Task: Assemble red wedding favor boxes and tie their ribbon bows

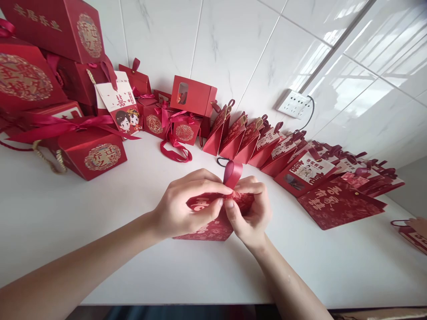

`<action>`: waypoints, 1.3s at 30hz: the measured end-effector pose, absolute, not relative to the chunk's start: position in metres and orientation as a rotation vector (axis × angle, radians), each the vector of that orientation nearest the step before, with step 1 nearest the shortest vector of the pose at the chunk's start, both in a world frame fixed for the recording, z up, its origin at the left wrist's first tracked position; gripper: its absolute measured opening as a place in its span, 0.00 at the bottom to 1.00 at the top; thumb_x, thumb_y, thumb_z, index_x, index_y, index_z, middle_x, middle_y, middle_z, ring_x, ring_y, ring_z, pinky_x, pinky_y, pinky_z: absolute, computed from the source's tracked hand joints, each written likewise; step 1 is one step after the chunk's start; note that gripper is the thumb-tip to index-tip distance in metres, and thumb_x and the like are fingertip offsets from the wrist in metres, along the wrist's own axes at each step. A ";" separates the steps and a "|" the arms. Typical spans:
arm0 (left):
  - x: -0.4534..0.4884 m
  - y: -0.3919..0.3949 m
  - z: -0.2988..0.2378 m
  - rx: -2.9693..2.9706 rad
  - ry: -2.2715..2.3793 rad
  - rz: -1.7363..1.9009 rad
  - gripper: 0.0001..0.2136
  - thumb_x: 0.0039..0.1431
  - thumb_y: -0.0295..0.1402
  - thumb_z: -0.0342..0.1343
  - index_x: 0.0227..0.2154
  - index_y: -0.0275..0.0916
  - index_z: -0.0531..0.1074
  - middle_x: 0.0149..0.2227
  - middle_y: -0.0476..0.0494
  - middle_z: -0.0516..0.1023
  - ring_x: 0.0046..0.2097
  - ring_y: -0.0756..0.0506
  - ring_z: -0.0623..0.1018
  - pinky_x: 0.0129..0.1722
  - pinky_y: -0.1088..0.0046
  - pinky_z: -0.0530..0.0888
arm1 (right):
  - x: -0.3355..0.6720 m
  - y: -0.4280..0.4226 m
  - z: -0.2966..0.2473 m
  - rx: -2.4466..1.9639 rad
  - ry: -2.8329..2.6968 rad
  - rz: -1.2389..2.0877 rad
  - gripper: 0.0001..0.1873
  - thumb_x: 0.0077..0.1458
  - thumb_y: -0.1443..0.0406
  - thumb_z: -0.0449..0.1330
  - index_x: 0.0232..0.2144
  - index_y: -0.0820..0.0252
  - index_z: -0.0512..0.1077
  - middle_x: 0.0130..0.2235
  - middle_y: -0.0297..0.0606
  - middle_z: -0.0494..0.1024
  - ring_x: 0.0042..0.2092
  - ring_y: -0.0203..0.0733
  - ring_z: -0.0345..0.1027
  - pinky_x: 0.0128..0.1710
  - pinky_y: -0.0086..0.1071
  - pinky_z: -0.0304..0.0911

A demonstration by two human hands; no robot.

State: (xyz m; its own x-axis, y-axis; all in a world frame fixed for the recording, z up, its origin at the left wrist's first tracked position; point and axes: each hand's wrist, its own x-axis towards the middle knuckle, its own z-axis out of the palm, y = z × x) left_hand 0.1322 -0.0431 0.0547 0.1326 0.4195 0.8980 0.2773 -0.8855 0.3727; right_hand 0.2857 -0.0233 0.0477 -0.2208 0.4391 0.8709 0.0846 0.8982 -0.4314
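Note:
A red gift box [213,229] with pale lettering rests on the white table in front of me. Out of its top rises a loop of dark pink ribbon [233,173]. My left hand [185,202] pinches the top edge near the base of the loop, thumb and forefinger together. From the other side my right hand [250,209] grips the same spot, its thumb pressed on the front. The fingertips of both hands almost meet and hide the fastening there. A thin black cord loop [223,162] shows just behind the box.
Larger red boxes with ribbons [90,149] are stacked at the left. A row of small triangular red gift boxes [245,149] runs along the tiled wall to the right. A power strip [294,104] hangs on the wall. Another person's hand [418,226] holds a red box at the right edge.

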 end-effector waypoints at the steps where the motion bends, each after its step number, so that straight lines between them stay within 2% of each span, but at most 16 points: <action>1: 0.132 -0.043 0.055 2.271 0.693 1.869 0.08 0.54 0.21 0.56 0.36 0.36 0.74 0.33 0.44 0.76 0.34 0.52 0.77 0.32 0.78 0.76 | 0.286 -0.023 0.047 -0.397 -1.776 0.344 0.08 0.52 0.72 0.58 0.34 0.58 0.64 0.28 0.31 0.64 0.28 0.33 0.59 0.26 0.29 0.58; 6: 0.133 -0.043 0.054 2.262 0.678 1.884 0.08 0.54 0.19 0.55 0.36 0.34 0.74 0.33 0.42 0.77 0.34 0.52 0.76 0.33 0.79 0.76 | 0.287 -0.023 0.046 -0.407 -1.782 0.364 0.06 0.54 0.71 0.58 0.34 0.58 0.64 0.29 0.32 0.66 0.29 0.34 0.60 0.27 0.30 0.59; 20: 0.133 -0.042 0.054 2.257 0.721 1.911 0.08 0.55 0.21 0.57 0.37 0.37 0.74 0.33 0.43 0.79 0.34 0.51 0.78 0.34 0.77 0.77 | 0.288 -0.023 0.045 -0.437 -1.795 0.302 0.03 0.57 0.68 0.56 0.35 0.57 0.64 0.29 0.32 0.65 0.29 0.34 0.61 0.27 0.30 0.60; 27: 0.134 -0.041 0.053 2.244 0.730 1.927 0.08 0.54 0.20 0.57 0.36 0.35 0.74 0.33 0.43 0.79 0.34 0.52 0.77 0.34 0.79 0.76 | 0.286 -0.023 0.045 -0.463 -1.778 0.295 0.03 0.57 0.69 0.55 0.33 0.57 0.64 0.29 0.31 0.66 0.28 0.34 0.62 0.26 0.30 0.60; 39: 0.135 -0.042 0.054 2.222 0.759 1.906 0.08 0.56 0.21 0.55 0.35 0.38 0.75 0.31 0.45 0.78 0.32 0.52 0.77 0.31 0.78 0.75 | 0.286 -0.025 0.048 -0.504 -1.776 0.264 0.05 0.55 0.71 0.55 0.32 0.56 0.64 0.28 0.31 0.66 0.27 0.33 0.61 0.25 0.29 0.60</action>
State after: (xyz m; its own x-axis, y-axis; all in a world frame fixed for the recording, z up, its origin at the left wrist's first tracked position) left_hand 0.1348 -0.0423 0.0544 0.0829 0.4413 0.8935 0.2937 -0.8676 0.4012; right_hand 0.2858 -0.0253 0.0483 -0.1960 0.4678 0.8618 0.1966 0.8798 -0.4328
